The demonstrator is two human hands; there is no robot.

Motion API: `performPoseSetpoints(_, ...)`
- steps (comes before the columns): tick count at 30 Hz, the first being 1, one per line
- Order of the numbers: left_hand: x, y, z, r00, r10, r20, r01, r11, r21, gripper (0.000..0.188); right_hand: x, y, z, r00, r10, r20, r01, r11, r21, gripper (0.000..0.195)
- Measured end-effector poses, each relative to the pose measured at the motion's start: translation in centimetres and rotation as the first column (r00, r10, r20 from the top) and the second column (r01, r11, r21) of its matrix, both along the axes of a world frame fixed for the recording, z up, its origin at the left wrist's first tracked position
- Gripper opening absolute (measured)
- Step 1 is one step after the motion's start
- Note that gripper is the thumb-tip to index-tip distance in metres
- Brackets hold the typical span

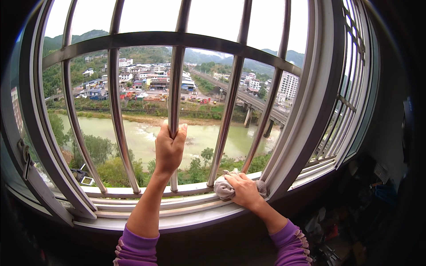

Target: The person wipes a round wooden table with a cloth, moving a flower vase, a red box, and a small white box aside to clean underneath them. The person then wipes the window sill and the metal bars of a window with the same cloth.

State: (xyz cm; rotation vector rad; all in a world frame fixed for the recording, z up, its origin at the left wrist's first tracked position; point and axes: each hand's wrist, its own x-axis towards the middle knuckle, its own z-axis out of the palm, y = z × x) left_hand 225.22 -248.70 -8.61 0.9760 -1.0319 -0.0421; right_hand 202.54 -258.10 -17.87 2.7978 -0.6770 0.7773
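My left hand (169,146) is wrapped around a vertical metal bar (175,86) of the window grille, near the middle. Lower right, my right hand (244,191) holds a crumpled light grey cloth (223,188) against the window's bottom track, close to the right corner of the frame. The white sliding-window track (186,210) runs beneath both hands. Part of the cloth bulges out on either side of my right hand, whose palm is hidden.
A horizontal grille bar (146,39) crosses the upright bars. At the left is a window sash with a handle latch (26,161). A second barred window (339,106) stands at the right. Mixed items lie in the dark lower right. Outside are a river and a bridge.
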Motion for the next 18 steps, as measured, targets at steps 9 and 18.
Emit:
performPoseSetpoints(9,0.4,0.2,0.0,0.998,0.065,0.025,-0.065,0.997,-0.033,0.026,3.3,3.1,-0.6,0.973,-0.068,0.221,0.015,0.972,0.234,0.026)
performPoseSetpoints(18,0.6,0.0,-0.3,0.999,0.027,0.031,-0.026,0.998,-0.051,0.028,0.7,0.8,0.7,0.976,-0.169,-0.135,0.168,0.986,-0.022,0.019)
